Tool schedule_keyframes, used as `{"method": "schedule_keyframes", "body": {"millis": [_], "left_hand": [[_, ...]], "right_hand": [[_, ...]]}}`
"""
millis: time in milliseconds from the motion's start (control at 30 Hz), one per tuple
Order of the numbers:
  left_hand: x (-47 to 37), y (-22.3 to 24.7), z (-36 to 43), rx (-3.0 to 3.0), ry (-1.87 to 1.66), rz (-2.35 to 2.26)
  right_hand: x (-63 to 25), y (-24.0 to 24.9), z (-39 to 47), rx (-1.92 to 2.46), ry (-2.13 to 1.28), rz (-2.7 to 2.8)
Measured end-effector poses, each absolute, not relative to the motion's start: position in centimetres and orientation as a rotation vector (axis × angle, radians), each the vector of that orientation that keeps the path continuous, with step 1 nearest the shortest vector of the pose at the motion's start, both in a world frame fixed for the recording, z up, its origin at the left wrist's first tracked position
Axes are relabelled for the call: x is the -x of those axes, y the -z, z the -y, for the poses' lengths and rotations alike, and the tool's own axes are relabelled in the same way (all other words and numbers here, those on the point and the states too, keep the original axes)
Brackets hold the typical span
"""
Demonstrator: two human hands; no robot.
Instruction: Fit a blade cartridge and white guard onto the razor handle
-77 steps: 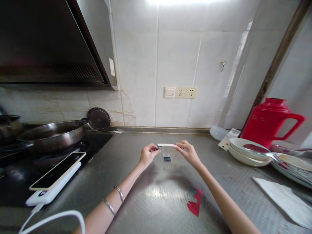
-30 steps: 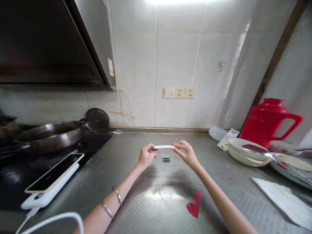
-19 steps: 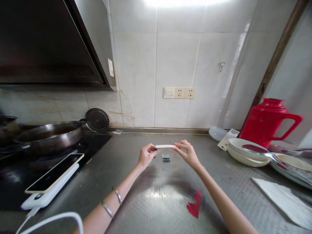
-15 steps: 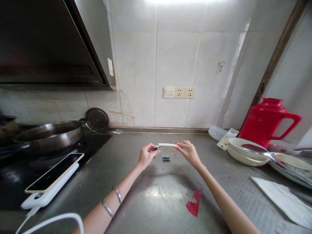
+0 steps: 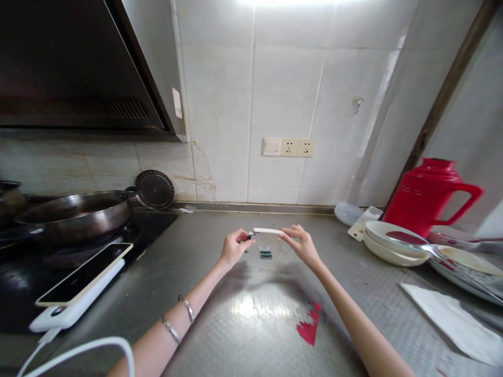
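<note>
My left hand (image 5: 234, 247) is closed on a small black and silver piece (image 5: 250, 236) at the left end of a slim white handle (image 5: 267, 231). The fingers of my right hand (image 5: 301, 243) pinch the handle's right end. It is held level above the metal counter (image 5: 220, 324). Just below it on the counter lie small dark green pieces (image 5: 265, 253), too small to make out. A torn red scrap (image 5: 310, 325) lies nearer, between my forearms.
To the left, a steel pan (image 5: 78, 217) sits on the black stove, with a phone (image 5: 84, 275) on a white power bank and cable in front. At the right are a red thermos (image 5: 426, 199), stacked bowls (image 5: 393, 251), plates and a white napkin (image 5: 451, 322).
The view has shifted slightly. Both hands still hold the white handle and its small dark end piece in nearly the same pose.
</note>
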State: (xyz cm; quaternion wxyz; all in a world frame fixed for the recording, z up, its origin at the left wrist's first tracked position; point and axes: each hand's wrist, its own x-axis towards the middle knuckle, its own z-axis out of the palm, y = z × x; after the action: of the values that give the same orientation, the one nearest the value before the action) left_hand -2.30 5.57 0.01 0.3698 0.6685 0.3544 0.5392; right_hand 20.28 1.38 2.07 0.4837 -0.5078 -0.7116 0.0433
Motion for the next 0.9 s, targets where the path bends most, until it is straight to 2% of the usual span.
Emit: {"method": "schedule_keyframes", "body": {"millis": [900], "left_hand": [[2.30, -0.01, -5.63, -1.707, -1.383, -0.896]], "right_hand": [[-19.99, -2.39, -1.30, 1.191, -0.155, 1.747]]}}
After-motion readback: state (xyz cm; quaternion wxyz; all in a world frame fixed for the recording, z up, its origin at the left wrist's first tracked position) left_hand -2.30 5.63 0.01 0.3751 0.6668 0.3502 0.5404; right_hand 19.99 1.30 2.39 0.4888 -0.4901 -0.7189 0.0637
